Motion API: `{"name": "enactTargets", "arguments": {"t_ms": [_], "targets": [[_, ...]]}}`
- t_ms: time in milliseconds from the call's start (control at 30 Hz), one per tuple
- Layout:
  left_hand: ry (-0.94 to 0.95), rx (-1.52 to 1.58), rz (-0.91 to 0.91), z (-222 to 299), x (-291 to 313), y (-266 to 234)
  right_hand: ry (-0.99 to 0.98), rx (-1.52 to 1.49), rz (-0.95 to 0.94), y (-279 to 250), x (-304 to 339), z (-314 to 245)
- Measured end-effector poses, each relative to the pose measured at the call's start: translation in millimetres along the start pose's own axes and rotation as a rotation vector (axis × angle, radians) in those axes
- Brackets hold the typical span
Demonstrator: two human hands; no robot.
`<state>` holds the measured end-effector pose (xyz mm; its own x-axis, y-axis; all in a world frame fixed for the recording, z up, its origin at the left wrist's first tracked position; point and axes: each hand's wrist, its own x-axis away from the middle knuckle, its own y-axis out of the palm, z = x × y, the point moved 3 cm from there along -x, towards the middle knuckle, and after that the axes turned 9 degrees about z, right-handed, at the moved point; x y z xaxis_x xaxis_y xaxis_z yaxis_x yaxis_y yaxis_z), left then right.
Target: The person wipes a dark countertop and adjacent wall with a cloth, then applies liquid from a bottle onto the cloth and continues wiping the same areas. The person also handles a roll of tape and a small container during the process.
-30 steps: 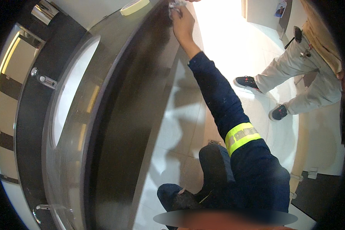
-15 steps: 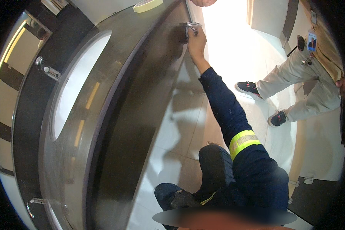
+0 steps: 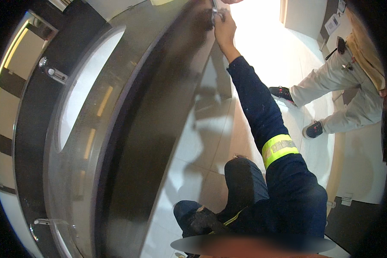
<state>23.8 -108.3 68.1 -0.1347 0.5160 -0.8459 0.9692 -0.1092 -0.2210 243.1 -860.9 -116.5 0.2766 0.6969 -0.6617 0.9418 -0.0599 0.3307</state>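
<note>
Near the left dark-trousered knee [image 3: 181,217], what seems the dark-gloved left hand [image 3: 205,221] has an unreadable grip. Farther off, the bare right hand [image 3: 225,30] pinches a crumpled greyish cloth [image 3: 214,15] at the glossy dark-brown counter front [image 3: 144,146], apparently wiping; another stroke calls for even pressure.

a basin [image 3: 88,90] lies in the counter [image 3: 112,84], a faucet [image 3: 56,75] left, a person [image 3: 362,75] right.

Open room lies between the dark panel [image 3: 146,124] and the right sleeve [image 3: 256,107]; bent knees [image 3: 244,178] block the near side.
</note>
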Motion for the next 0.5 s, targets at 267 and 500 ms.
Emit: {"name": "enactTargets", "arguments": {"t_ms": [267,500], "targets": [[-0.031,-0.001,0.109,15.2,8.7,0.8,-0.051,-0.093,0.078,13.6,-7.9,-14.6],[-0.026,0.029,0.156,14.1,9.6,5.5,-0.012,-0.038,0.043,13.9,-28.2,-26.7]]}}
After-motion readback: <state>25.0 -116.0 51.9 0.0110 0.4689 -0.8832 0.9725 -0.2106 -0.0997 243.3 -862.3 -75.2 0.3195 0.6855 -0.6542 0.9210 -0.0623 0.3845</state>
